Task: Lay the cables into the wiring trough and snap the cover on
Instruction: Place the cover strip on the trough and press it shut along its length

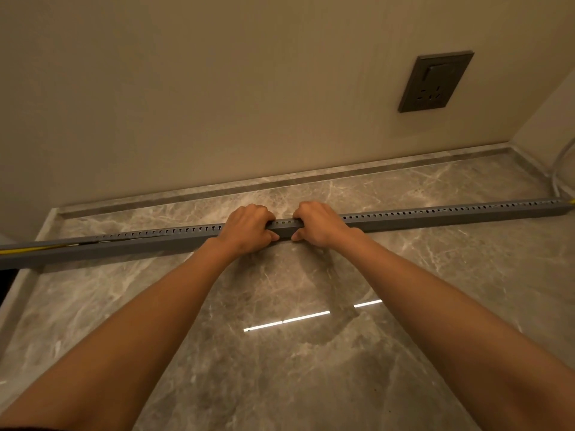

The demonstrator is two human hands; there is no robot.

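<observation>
A long grey slotted wiring trough (435, 217) lies across the marble counter from left edge to right edge. Both hands grip it near its middle, side by side. My left hand (247, 227) wraps over its top with the thumb on the near side. My right hand (319, 223) does the same just to the right. Between them a short piece of the grey cover (284, 227) shows. At the left end the cover sits slightly raised, and yellow cables (21, 250) show inside. A yellow cable tip (571, 200) pokes out at the right end.
The trough rests on a glossy grey marble counter (295, 353) against a beige wall. A dark wall socket (435, 82) sits on the wall at upper right. A white cable (560, 175) runs down in the right corner. The counter's left edge drops off by a dark gap.
</observation>
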